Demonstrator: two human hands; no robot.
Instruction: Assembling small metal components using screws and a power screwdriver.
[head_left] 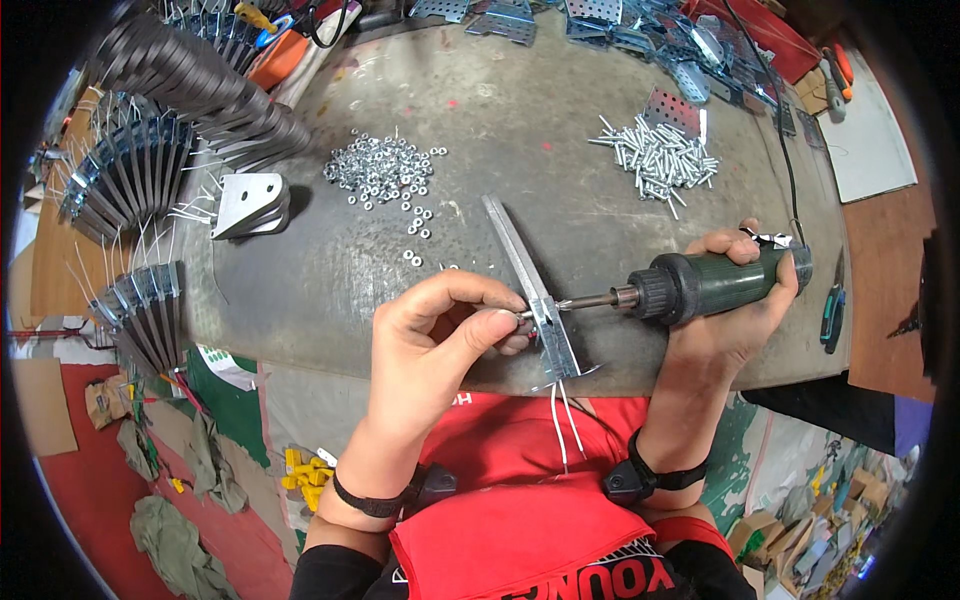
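My right hand (740,290) wraps round a dark green electric screwdriver (700,286), which lies level and points left. Its bit meets the side of a long grey metal bracket assembly (535,290) with two white wires (560,420) hanging from its near end. On the opposite side, my left hand (460,320) pinches a small metal nut (524,314) against the bracket, in line with the bit. The fingertips partly cover the nut. A heap of nuts (380,170) lies beyond my left hand, and a pile of screws (660,155) beyond my right.
Stacked grey strips with wires (140,320) fan along the left side. White folded brackets (250,205) stand near them. Perforated metal plates (640,30) crowd the far edge. A power cord (785,130) drops to the screwdriver. Green-handled pliers (832,315) lie at the right edge.
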